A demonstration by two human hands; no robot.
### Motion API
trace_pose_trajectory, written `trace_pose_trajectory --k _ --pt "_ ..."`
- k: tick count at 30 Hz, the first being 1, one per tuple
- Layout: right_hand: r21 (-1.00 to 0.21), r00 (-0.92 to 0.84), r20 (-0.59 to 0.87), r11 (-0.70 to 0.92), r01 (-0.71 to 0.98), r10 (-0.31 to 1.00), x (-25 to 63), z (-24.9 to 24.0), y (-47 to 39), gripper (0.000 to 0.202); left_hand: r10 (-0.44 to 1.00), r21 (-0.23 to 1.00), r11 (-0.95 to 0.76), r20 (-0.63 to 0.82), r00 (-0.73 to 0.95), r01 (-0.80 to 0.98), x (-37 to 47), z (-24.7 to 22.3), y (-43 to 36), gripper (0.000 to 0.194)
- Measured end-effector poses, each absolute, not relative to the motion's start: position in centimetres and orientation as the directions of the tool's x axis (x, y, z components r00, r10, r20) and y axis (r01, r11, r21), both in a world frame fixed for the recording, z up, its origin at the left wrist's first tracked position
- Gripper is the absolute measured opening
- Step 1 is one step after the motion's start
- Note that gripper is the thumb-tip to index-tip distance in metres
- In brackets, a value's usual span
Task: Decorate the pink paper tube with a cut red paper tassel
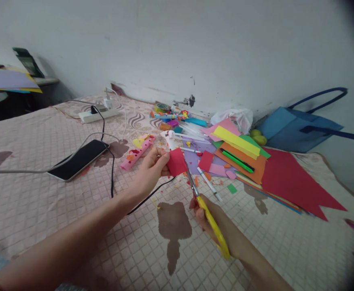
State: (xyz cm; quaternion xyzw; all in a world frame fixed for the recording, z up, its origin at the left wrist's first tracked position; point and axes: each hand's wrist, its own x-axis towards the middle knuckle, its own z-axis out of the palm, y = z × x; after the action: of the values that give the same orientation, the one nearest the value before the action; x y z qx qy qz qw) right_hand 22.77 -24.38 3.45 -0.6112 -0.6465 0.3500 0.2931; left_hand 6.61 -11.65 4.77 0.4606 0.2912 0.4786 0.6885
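Between the thumb and fingers of my left hand (154,163) is a small red piece of paper (177,161), held up above the bed-like patterned cloth. My right hand (210,214) grips a pair of scissors (211,222) with yellow handles. Their metal blades point up and away, and lie at the right edge of the red paper. Whether the blades are apart or closed on the paper is hard to make out. Just behind the paper sits a white glue gun (168,138). A white marker (209,184) lies to the right of the scissors.
Coloured paper sheets (292,182) and a green pen (236,160) are heaped at right, before a blue bag (298,127). A decorated pink paper roll (138,153) lies left of centre. Farther left are a tablet-like black device (79,159), cables and a power strip (99,115).
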Motion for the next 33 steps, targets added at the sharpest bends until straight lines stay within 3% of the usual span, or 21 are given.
trace_pose_trajectory --k 16,24,33 --pt "-0.848 0.057 -0.166 -0.172 0.501 0.984 22.4 3.5 -24.1 0.044 0.928 0.908 0.113 0.048 0.369 -0.403 6.5 5.0 -11.5 0.024" --pt "-0.855 -0.135 -0.126 -0.038 0.517 0.983 23.0 3.9 -24.7 0.051 0.925 0.908 0.125 0.039 0.379 -0.399 6.5 5.1 -11.6 0.025" --pt "-0.884 -0.13 -0.161 -0.084 0.46 0.978 22.9 4.2 -24.9 0.05 0.924 0.909 0.125 0.04 0.381 -0.397 6.5 5.1 -11.7 0.025"
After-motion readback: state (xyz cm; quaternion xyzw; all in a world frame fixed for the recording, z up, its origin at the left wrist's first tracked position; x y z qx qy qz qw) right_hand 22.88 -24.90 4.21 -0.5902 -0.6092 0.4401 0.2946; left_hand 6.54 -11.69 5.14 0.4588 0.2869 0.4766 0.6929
